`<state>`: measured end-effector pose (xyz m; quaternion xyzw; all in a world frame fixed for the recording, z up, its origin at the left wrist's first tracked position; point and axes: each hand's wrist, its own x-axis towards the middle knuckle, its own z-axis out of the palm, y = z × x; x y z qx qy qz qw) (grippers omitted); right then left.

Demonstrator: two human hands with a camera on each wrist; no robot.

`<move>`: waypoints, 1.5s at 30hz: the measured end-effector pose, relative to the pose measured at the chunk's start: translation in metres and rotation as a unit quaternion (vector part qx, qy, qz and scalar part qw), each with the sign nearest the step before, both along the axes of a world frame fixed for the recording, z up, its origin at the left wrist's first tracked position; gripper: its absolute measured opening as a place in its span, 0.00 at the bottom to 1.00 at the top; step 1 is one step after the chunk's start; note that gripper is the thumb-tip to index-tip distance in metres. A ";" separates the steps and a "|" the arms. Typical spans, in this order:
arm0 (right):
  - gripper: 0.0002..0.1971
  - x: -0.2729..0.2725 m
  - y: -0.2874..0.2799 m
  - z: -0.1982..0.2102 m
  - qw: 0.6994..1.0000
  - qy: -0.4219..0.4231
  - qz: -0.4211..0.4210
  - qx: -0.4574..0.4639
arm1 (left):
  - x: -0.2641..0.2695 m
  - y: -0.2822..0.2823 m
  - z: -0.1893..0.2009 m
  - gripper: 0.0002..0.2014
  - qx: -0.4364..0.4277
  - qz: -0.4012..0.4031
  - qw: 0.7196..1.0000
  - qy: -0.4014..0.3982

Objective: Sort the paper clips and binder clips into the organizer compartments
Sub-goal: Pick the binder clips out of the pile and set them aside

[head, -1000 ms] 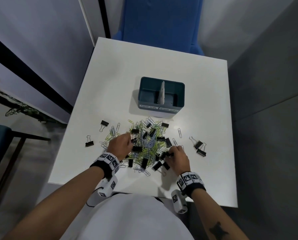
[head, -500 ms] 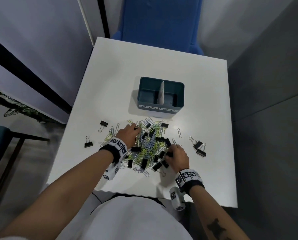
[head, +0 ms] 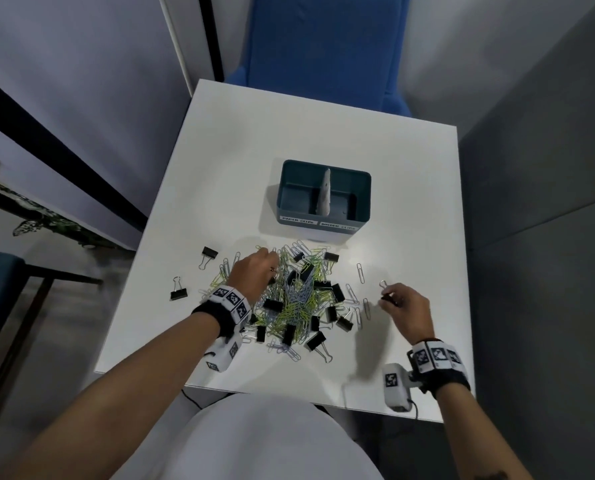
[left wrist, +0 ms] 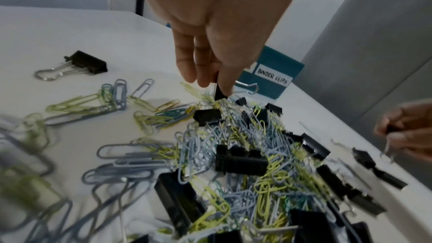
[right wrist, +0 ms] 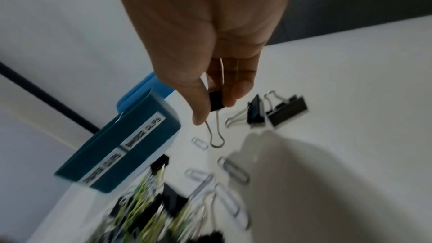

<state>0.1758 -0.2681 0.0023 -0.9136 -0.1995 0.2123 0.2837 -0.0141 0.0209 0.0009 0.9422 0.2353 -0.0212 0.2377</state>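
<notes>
1. Binder clip pinched in right hand, thumb and fingers on its black body, lifted off the counter right of the pile
2. Long axis near vertical in the right wrist view: body up between the fingertips, wire loop hanging down toward the counter
3. Left hand over the pile's far left part, fingers curled on a second clip, pinching its black body; handles mostly hidden
4. Organizer beyond the pile, two compartments split by a divider; front labels read paper clips on the left, binder clips on the right; both look bare so far, so the sort seems barely begun
5. Best done by carrying the right clip over the near rim to the right compartment, loop leading, releasing low so nothing bounces across the divider
6. Worth lifting the left clip slowly; paper clips may snag on it and ride along
</notes>
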 end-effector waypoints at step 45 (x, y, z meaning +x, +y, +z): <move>0.42 -0.067 0.008 -0.017 0.972 0.052 0.157 -0.168 | -0.133 0.001 -0.026 0.49 -0.030 0.131 0.965 0.227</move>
